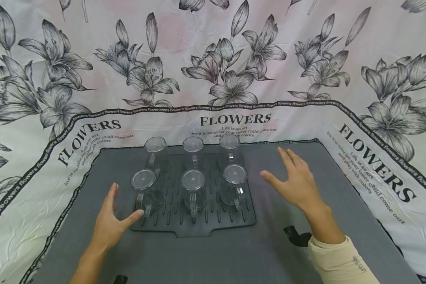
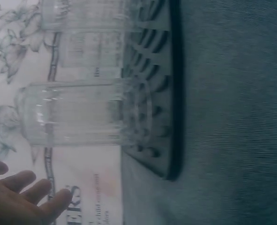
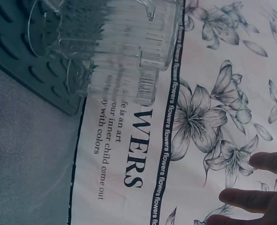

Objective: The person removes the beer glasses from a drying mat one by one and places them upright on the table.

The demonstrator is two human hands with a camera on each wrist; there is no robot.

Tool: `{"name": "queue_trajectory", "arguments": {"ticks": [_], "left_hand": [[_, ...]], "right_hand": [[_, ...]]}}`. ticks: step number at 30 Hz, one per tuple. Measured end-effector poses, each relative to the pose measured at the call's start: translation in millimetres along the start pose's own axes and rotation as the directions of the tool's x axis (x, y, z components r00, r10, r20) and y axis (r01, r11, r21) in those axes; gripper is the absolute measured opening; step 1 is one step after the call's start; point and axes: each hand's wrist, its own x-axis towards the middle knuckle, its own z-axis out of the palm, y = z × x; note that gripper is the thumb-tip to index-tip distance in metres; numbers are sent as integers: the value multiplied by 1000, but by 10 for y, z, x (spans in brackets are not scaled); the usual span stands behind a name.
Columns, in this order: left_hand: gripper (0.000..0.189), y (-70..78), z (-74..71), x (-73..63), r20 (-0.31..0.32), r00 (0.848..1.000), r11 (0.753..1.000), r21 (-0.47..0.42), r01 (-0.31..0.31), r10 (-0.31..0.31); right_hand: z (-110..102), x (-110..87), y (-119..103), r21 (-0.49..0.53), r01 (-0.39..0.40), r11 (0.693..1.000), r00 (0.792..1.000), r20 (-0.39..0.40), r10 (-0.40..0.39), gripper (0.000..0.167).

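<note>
Several clear glass mugs stand upside down in two rows on a dark grey ridged drying mat (image 1: pixel 213 221). The front row has a left mug (image 1: pixel 149 193), a middle mug (image 1: pixel 194 191) and a right mug (image 1: pixel 233 185), their handles toward me. My left hand (image 1: pixel 110 225) is beside the front left mug, fingers spread and holding nothing; the left wrist view shows this mug (image 2: pixel 77 115) beyond the fingertips. To the right of the mat, my right hand (image 1: pixel 298 183) is held out with fingers spread, apart from the mugs (image 3: pixel 124 33).
The mat lies on a grey tabletop (image 1: pixel 213 260). Behind and at the sides hangs a white cloth (image 1: pixel 170 86) with flower prints and lettering. A black strip (image 1: pixel 297 236) lies near my right wrist, and a small black piece (image 1: pixel 120 279) at the front edge.
</note>
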Motion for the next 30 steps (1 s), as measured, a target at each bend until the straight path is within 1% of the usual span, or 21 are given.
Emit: {"name": "queue_trajectory", "arguments": {"ticks": [7,13,16,18,20,26,29,30], "left_hand": [[109,-213,108,-38,14,999,999,-16,30,-30],[110,-407,193,-109,62,996,997,-8,70,-70],[112,-485,235,-94,68,995,997,-10,72,-71],[113,-527,263,-71,69,995,997,-2,73,-73],[114,-559,283,-47,70,994,996,15,86,-87],[119,-634,308,-22,120,978,985,55,165,-170],[120,-666,327,-6,148,973,983,63,171,-178],[120,-675,334,1,155,973,984,65,164,-172]], "right_hand": [[60,-19,15,5,-6,1000,1000,9,6,89],[147,-88,39,14,-16,1000,999,49,16,91],[173,-97,48,31,-22,999,999,47,20,91],[182,-96,49,43,-29,999,998,50,27,91],[189,-94,47,61,-40,997,997,62,36,92],[226,-105,37,106,-68,992,993,107,56,91],[249,-113,34,120,-62,991,993,112,49,89],[259,-115,35,125,-59,990,992,114,45,88]]}}
